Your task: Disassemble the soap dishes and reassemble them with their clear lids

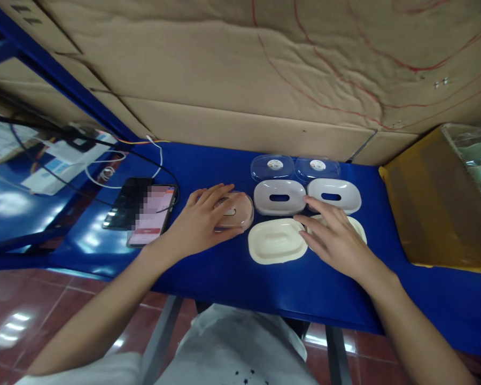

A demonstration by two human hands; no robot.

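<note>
My left hand lies over a pinkish oval case with a clear cover, fingers and thumb wrapped round its left part. My right hand has its fingers spread over a cream oval dish, which it partly hides. Another cream dish sits just left of the right fingertips. Behind these are two white oval trays with slots, one on the left and one on the right. Two clear lids with round stickers, left and right, lie at the back.
Two phones, a dark one and a lit one, lie left on the blue table. Cables and a white power strip are farther left. A cardboard box with wrapped items stands right. Cardboard lines the back.
</note>
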